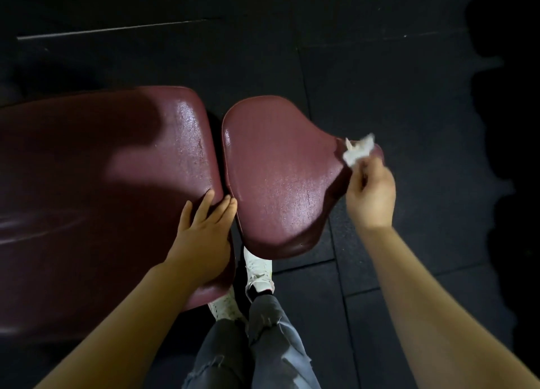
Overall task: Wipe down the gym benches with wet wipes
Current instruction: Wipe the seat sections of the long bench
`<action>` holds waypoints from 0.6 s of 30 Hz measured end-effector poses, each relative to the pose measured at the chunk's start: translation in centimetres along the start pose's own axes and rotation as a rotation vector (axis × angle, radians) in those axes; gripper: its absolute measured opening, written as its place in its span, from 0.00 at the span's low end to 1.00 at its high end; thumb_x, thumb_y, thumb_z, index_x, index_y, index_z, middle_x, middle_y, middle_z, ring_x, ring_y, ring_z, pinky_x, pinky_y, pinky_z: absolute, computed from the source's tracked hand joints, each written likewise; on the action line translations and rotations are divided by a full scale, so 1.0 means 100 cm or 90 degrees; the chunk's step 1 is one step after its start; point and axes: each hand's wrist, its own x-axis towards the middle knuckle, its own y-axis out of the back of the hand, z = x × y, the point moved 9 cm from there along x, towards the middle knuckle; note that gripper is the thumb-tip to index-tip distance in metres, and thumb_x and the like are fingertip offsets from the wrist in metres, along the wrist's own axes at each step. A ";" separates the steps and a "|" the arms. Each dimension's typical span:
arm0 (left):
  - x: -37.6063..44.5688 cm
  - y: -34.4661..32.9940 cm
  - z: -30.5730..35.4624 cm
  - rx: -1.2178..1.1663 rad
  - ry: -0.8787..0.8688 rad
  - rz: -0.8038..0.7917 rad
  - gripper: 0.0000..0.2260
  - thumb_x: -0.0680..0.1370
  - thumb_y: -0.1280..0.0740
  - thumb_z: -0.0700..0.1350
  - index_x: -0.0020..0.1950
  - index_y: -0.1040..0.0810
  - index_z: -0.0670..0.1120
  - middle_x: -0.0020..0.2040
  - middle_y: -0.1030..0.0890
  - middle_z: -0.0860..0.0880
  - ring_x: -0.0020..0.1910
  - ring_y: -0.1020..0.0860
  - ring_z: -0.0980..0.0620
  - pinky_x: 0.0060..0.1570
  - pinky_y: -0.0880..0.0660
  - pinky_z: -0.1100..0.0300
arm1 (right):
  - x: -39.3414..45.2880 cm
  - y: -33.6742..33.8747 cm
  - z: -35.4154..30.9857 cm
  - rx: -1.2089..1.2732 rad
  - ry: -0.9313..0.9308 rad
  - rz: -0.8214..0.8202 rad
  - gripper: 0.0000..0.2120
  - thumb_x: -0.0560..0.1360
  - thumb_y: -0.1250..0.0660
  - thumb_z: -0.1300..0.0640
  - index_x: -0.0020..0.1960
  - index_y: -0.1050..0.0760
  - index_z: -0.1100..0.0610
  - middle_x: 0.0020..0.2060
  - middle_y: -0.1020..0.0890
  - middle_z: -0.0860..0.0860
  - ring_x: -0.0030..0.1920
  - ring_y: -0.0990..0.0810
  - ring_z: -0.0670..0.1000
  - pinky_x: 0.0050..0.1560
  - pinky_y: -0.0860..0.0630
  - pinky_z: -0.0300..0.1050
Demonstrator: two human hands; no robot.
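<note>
A maroon padded gym bench fills the left and middle: a long back pad point(102, 189) and a smaller tapered seat pad point(277, 178), split by a narrow gap. Both pads glisten in places. My right hand point(371, 192) pinches a crumpled white wet wipe point(358, 150) at the seat pad's narrow right end. My left hand point(204, 233) lies flat on the near right corner of the back pad, its fingers straight and reaching to the gap.
Black rubber floor tiles point(394, 96) surround the bench. My legs in grey trousers point(257, 344) and white shoes point(258, 271) stand below the gap between the pads. The far right edge of the view is very dark.
</note>
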 end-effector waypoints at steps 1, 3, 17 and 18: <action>0.000 0.001 0.001 0.000 -0.001 0.001 0.32 0.80 0.46 0.44 0.80 0.59 0.51 0.80 0.57 0.57 0.78 0.65 0.49 0.74 0.63 0.43 | -0.018 -0.001 0.007 -0.006 -0.015 -0.017 0.04 0.78 0.39 0.66 0.44 0.28 0.62 0.34 0.27 0.50 0.36 0.30 0.54 0.41 0.34 0.48; -0.001 0.001 0.002 0.000 -0.002 -0.007 0.31 0.81 0.47 0.45 0.80 0.59 0.51 0.81 0.57 0.56 0.78 0.65 0.49 0.74 0.62 0.43 | -0.050 -0.010 0.028 -0.024 -0.071 -0.087 0.05 0.78 0.38 0.66 0.43 0.28 0.60 0.33 0.27 0.50 0.35 0.29 0.55 0.39 0.37 0.45; -0.005 0.006 0.008 0.017 0.005 -0.010 0.32 0.80 0.44 0.45 0.80 0.56 0.48 0.81 0.53 0.53 0.79 0.62 0.48 0.76 0.58 0.44 | 0.042 0.022 0.033 0.101 -0.311 -0.034 0.09 0.81 0.41 0.55 0.57 0.26 0.57 0.45 0.23 0.46 0.45 0.25 0.46 0.41 0.34 0.32; -0.006 0.006 0.008 0.023 0.007 -0.008 0.32 0.80 0.44 0.46 0.81 0.57 0.48 0.81 0.53 0.53 0.79 0.62 0.48 0.76 0.58 0.45 | 0.043 0.021 0.038 0.086 -0.342 -0.022 0.10 0.81 0.41 0.56 0.58 0.26 0.58 0.46 0.24 0.47 0.47 0.26 0.47 0.41 0.35 0.32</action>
